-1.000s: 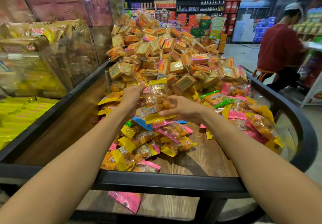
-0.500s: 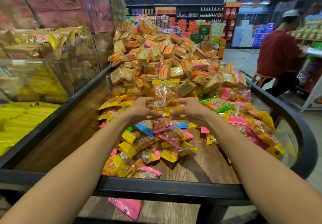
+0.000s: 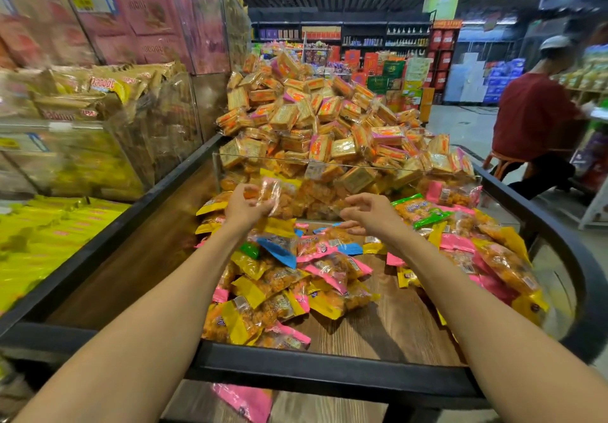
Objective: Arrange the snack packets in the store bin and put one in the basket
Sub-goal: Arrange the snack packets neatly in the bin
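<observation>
While the left hand (image 3: pixel 245 207) grips a snack packet (image 3: pixel 271 192), the right hand (image 3: pixel 365 213) hovers loosely curled, holding nothing.

single head view, forward and down, close over the store bin (image 3: pixel 329 370), aisle beyond

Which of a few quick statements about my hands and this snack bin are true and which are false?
1. The left hand holds a snack packet above the bin. True.
2. The right hand also has a grip on a packet. False: its fingers are loosely curled and hold nothing.
3. A clear divider separates the loose packets from the heaped biscuit packs behind. True.
4. The bin floor is wholly covered with packets. False: bare wood shows near the front rim.
5. A pink packet lies below the bin's front rim. True.
</observation>
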`<state>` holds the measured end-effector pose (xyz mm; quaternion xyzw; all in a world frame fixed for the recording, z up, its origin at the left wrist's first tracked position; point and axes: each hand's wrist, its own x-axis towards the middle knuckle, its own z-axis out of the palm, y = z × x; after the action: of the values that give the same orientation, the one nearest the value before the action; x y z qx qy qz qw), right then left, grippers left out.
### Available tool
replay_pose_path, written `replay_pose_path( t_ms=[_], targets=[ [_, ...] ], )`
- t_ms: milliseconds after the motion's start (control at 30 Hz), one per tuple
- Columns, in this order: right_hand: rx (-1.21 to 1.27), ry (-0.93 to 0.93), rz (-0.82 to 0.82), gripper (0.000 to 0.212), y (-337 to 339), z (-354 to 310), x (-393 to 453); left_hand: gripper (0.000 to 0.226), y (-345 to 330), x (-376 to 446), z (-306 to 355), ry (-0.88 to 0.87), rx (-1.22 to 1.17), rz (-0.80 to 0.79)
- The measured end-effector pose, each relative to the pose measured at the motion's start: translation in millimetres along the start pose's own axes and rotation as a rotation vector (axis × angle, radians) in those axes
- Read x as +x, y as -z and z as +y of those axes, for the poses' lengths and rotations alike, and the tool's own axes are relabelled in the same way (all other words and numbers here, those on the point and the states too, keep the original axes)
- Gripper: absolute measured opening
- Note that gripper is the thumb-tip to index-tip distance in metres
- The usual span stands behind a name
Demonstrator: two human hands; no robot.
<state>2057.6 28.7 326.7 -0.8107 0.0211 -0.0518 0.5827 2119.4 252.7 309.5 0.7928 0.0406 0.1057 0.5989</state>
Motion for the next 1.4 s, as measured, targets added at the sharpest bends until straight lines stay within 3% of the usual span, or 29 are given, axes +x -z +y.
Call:
replay_pose_path(
  t_ms=[167,300,400,600,867,967,1167,1300,1400],
  targets=[
    [-0.155,0.067,0.105,0.025,23,0,-2,0.052,12,17,-37,-0.035,0.399,0.040],
    [-0.743,0.231,0.059,0.029,47,3,-10,0.053,5,24,-41,-0.105,0.565,-0.002],
    [-0.975,0.255,0.002,0.029,71,19,-16,0.048,3,26,-50,-0.128,0.674,-0.073],
    [-1.018,0.223,-0.051,0.026,112,35,-35,0.043,2,28,-55,-0.127,0.786,-0.023],
    [-0.956,0.172,0.112,0.025,177,47,-64,0.037,-18,15,-27,-0.161,0.835,0.025],
    [-0.959,0.162,0.174,0.023,201,59,-83,0.036,-57,-4,5,-0.299,0.820,-0.099],
    [-0.961,0.167,0.244,0.020,231,84,-112,0.024,-181,-75,72,-0.510,0.682,-0.553],
    [-0.923,0.235,0.280,0.014,239,90,-127,0.047,-249,-116,94,-0.475,0.609,-0.677],
    [-0.915,0.240,0.294,0.016,242,94,-135,0.048,-280,-138,100,-0.342,0.481,-0.779]
  ],
)
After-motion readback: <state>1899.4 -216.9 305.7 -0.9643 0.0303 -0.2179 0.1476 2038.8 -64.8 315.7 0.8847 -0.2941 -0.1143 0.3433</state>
